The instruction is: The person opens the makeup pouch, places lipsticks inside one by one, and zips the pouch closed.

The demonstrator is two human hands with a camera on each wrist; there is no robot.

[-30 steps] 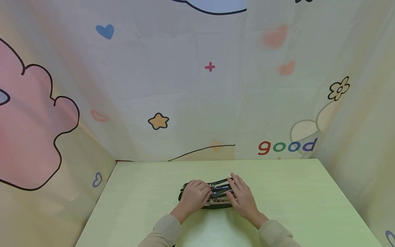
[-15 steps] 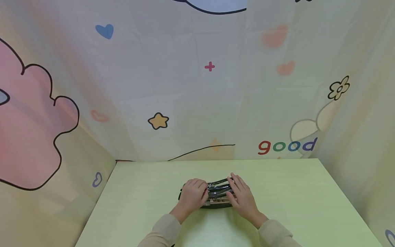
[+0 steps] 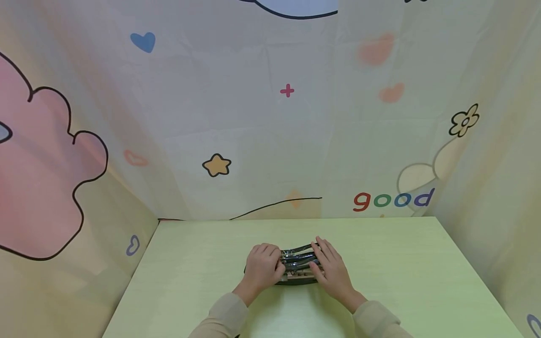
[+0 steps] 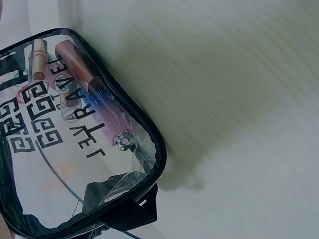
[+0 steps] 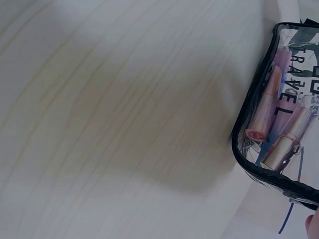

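Observation:
A clear plastic travel pouch with black trim lies on the table between the hands. In the left wrist view the pouch shows dark "TRAVEL" lettering and slim cosmetic tubes inside. The left hand covers its left end with curled fingers, gripping the upper side; what the fingertips pinch is hidden. Across the right end rests the right hand, fingers fairly straight toward the far edge, thumb apart on the near side. More cosmetic tubes show through the pouch in the right wrist view.
The pale green table surrounds the pouch on all sides. A printed curtain stands behind the table and at both sides. Beige sleeves cover the forearms at the near edge.
The left hand has slid slightly left along the pouch, covering its left end and uncovering more of the middle. The right hand and the pouch stay in place.

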